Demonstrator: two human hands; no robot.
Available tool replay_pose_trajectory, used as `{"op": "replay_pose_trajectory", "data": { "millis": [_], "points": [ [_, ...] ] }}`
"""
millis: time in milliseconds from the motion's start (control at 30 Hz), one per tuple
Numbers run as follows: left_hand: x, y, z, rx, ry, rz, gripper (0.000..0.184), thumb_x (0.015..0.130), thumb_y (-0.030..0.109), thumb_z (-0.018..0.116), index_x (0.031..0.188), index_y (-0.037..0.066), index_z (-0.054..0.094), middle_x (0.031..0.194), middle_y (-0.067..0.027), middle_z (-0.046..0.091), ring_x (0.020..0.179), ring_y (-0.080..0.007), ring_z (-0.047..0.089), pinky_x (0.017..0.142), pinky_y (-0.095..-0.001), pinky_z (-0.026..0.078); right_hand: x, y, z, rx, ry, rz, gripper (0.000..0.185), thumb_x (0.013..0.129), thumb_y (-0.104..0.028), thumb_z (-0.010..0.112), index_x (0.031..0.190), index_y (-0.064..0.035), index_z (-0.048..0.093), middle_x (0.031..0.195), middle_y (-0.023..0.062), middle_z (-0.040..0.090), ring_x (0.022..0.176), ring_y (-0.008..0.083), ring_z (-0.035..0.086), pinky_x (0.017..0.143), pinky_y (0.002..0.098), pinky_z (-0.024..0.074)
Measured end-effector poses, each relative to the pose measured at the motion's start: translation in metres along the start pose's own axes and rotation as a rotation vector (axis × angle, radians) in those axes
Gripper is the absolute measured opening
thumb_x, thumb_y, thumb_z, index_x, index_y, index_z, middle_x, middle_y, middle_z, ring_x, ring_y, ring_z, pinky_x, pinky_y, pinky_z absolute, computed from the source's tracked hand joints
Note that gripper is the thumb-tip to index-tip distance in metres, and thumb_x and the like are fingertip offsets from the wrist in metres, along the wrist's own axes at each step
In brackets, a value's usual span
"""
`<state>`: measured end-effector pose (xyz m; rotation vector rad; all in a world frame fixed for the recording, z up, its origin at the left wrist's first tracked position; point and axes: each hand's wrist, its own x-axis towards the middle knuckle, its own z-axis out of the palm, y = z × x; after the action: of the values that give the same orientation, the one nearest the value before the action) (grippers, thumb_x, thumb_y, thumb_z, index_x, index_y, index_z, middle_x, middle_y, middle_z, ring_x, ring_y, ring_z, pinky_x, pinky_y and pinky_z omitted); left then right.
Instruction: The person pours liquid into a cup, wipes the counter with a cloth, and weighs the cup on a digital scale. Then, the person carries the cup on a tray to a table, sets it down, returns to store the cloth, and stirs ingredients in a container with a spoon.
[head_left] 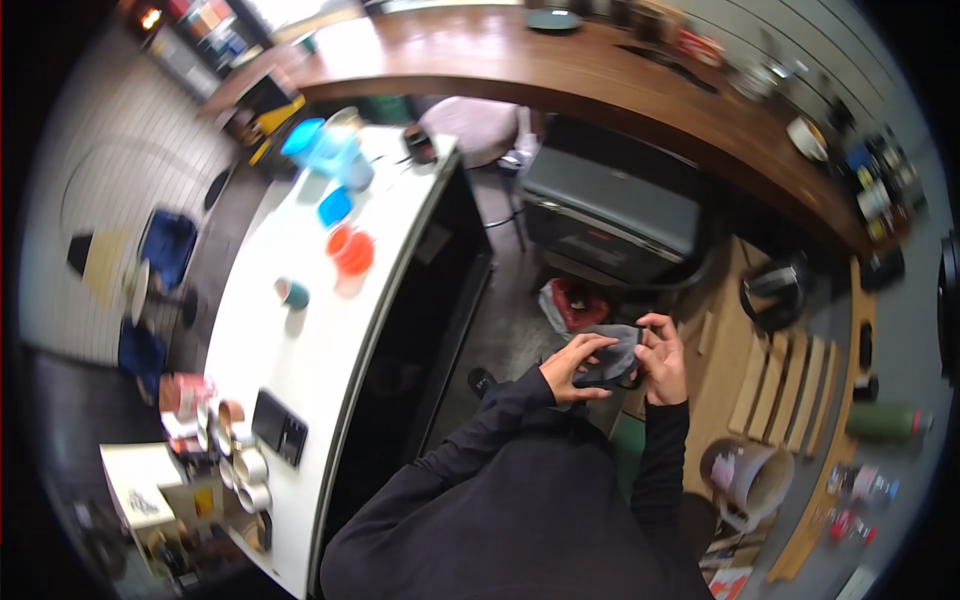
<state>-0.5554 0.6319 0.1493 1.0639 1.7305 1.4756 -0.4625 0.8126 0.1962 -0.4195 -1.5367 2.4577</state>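
In front of my body, I hold a soft grey fabric piece [614,352] with darker edges; its exact kind I cannot make out. My left hand [574,370] grips its left side, thumb below and fingers across it. The right-hand edge is pinched between the thumb and fingers of my right hand [662,362]. Just behind the fabric, a red-lined bag [574,303] sits near the floor. The lower part of the fabric is partly hidden by my left fingers.
On the left, a white table [335,400] bears a phone [279,427], tape rolls [250,466], a red container [352,256] and blue pitchers [335,155]. Ahead stands a dark grey case [612,195]. To the right are a kettle [774,292], wooden slats [785,385] and a translucent jug [745,475].
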Motion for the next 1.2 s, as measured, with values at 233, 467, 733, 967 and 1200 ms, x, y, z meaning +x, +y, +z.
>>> {"op": "replay_pose_trajectory", "data": {
  "millis": [233, 467, 733, 967, 1200],
  "points": [
    [-0.100, -0.008, -0.096, 0.237, 0.632, -0.041, 0.048, 0.069, 0.021, 0.079, 0.108, 0.002, 0.059, 0.096, -0.0134, 0.058, 0.087, -0.0268, 0.062, 0.073, -0.0345, 0.051, 0.067, 0.070, 0.135, 0.169, -0.411, 0.197, 0.021, 0.088, 0.001, 0.060, 0.109, 0.0041, 0.061, 0.098, 0.0082, 0.064, 0.083, 0.0128, 0.063, 0.071, 0.0259, 0.0533],
    [-0.190, -0.011, -0.152, 0.494, 1.307, -0.235, 0.037, 0.064, 0.014, 0.074, 0.098, 0.006, 0.059, 0.089, -0.0102, 0.059, 0.083, -0.0300, 0.058, 0.070, -0.0371, 0.048, 0.090, 0.119, 0.260, 0.124, -0.814, 0.410, 0.038, 0.089, 0.001, 0.060, 0.127, 0.0056, 0.055, 0.117, 0.0134, 0.062, 0.102, 0.0202, 0.064, 0.084, 0.0333, 0.0547],
    [-0.259, -0.056, -0.205, 0.738, 1.639, -0.341, 0.022, 0.078, 0.007, 0.060, 0.099, 0.001, 0.065, 0.098, -0.0124, 0.064, 0.088, -0.0324, 0.060, 0.076, -0.0384, 0.049, 0.107, 0.194, 0.350, -0.132, -1.023, 0.343, 0.054, 0.089, 0.007, 0.056, 0.141, 0.0060, 0.041, 0.139, 0.0150, 0.050, 0.125, 0.0226, 0.052, 0.104, 0.0337, 0.0434],
    [-0.275, -0.101, -0.269, 0.608, 1.511, -0.662, 0.025, 0.078, 0.014, 0.066, 0.100, 0.002, 0.067, 0.080, -0.0132, 0.065, 0.068, -0.0280, 0.064, 0.064, -0.0377, 0.052, 0.124, 0.273, 0.394, -1.061, -1.138, -0.241, 0.062, 0.089, -0.010, 0.058, 0.145, 0.0016, 0.032, 0.129, 0.0217, 0.053, 0.121, 0.0389, 0.050, 0.103, 0.0412, 0.0396],
    [-0.273, -0.118, -0.307, 0.636, 1.531, -0.722, 0.020, 0.076, 0.015, 0.071, 0.091, 0.002, 0.069, 0.085, -0.0118, 0.065, 0.067, -0.0259, 0.065, 0.063, -0.0361, 0.052, 0.132, 0.312, 0.419, -1.401, -0.904, -0.772, 0.062, 0.093, -0.024, 0.052, 0.147, 0.0001, 0.031, 0.111, 0.0131, 0.057, 0.109, 0.0287, 0.053, 0.100, 0.0444, 0.0385]
  ]
}}
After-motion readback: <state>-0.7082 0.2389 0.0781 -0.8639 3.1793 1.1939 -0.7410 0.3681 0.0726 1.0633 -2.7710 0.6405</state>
